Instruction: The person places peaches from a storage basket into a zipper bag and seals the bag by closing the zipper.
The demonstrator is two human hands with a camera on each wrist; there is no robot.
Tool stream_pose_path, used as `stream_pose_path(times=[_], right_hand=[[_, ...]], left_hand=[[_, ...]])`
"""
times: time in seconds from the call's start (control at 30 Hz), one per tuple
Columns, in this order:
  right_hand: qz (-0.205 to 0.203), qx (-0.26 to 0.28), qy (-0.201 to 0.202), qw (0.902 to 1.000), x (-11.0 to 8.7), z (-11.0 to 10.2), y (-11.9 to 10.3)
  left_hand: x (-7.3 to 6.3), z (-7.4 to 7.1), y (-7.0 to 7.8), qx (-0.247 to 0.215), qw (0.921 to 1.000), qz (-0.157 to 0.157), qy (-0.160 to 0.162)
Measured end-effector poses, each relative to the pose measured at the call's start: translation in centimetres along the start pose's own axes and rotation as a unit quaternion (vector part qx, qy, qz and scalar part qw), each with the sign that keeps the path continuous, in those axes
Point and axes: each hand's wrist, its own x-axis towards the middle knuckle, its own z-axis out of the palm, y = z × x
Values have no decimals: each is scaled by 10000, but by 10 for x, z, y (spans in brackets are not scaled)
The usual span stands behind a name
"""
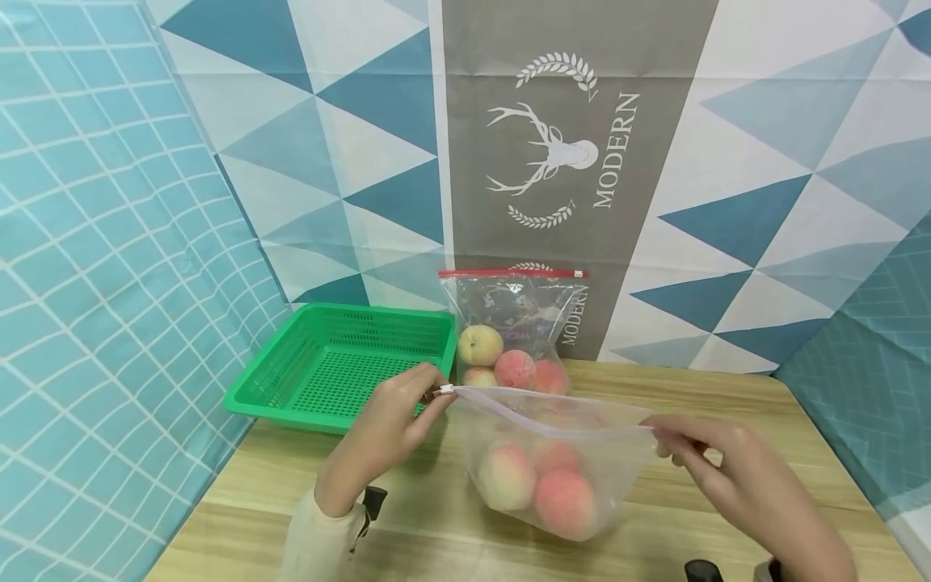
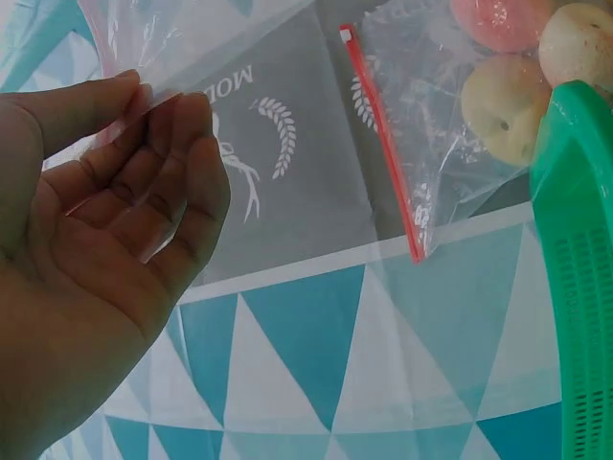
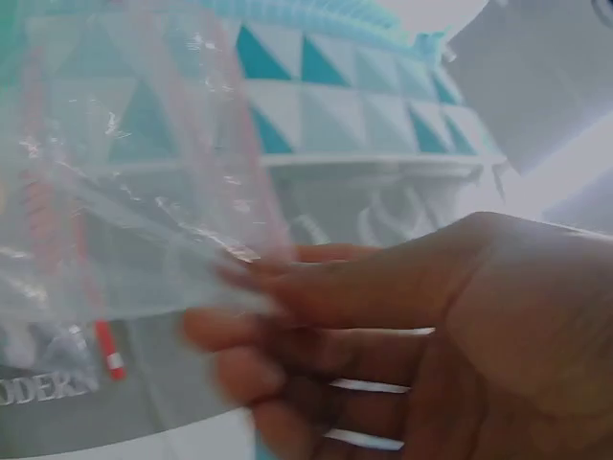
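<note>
A clear zip bag with a pale pink rim [image 1: 582, 432] hangs between my two hands, its mouth parted. Several red and cream peaches [image 1: 565, 503] lie in the bottom of it. With thumb and fingers my left hand [image 1: 396, 416] pinches the rim's left corner, beside a white slider [image 1: 446, 390]. The right corner is pinched by my right hand [image 1: 735, 465], which looks blurred in the right wrist view. Behind stands a second clear bag with a red zip strip [image 1: 509, 274], holding several peaches [image 1: 480, 346]; its lower part is hidden by the front bag.
A green plastic basket [image 1: 240, 396] sits on the wooden table [image 1: 254, 501], left of the bags. A patterned cloth with a deer print [image 1: 553, 153] rises behind the table. Blue grid cloth [image 1: 109, 242] hangs along the left side.
</note>
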Motion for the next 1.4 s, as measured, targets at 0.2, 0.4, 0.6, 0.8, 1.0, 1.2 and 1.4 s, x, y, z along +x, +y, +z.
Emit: stream_pose_path(times=[0.2,0.4,0.6,0.8,1.0,1.2,1.4], right_hand=[[-354,258,935,9947,10,3,7],[-46,350,1335,9904,14,2,11],[202,138,1086,9938,30,25,36],[340,-29,931,9951,36,38,48],[509,-40,803,9955,40,41,48],[651,-265,693,9951,39,41,48],[740,-495,486,9948,33,36,31]], left_hand=[[-2,-10,3,-704,9974,-109,-73],[-3,-21,9,-1616,9868,-122,3],[-2,-11,7,-1278,9913,-170,-280],[-1,-1,12,-1288,9898,-243,-563],[1,-2,17,-1037,9901,-775,-542],[3,0,26,-857,9886,-1080,-611],[2,0,32,-775,9872,-1205,-698]])
